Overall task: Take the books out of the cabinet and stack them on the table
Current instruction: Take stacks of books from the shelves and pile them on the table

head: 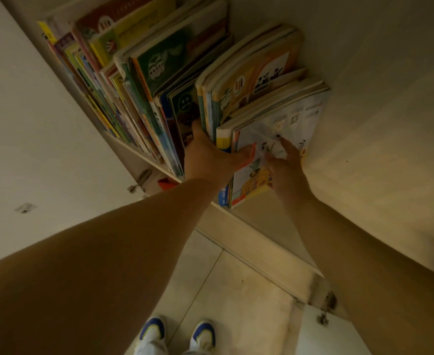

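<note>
Evidently early in the task: the pale wooden cabinet shelf [144, 156] is packed with thin, colourful picture books [139, 80] standing on edge, leaning toward its right end. No worktop is in view, so how many books are stacked there cannot be told; judged from the full shelf, most of the work is left.

Left hand [208, 156]: reached in between the leaning rows, palm against the spines near the shelf's front edge, thumb across a small bundle of books at the right end. Its fingers are hidden behind the spines; they look wrapped round that bundle, but I cannot tell how firmly.

Right hand [285, 165]: fingers [288, 144] spread apart and flat on the glossy white-and-yellow cover of the outermost book [282, 124], pressing rather than clamped.

That bundle sticks out past the shelf's front edge, lower corners overhanging.

Room for moving:
- Right end: the bundle lies close to the cabinet's pale right wall [364, 111]; little sideways room.
- Left: the tall green-covered book [164, 60] and its neighbours lean on the gap; pulling the bundle may let them slide or topple.
- Front: open, over the tiled floor [210, 278], so straight outward looks the free path.
- An open white door [333, 334] with a hinge stands low at the right.
</note>
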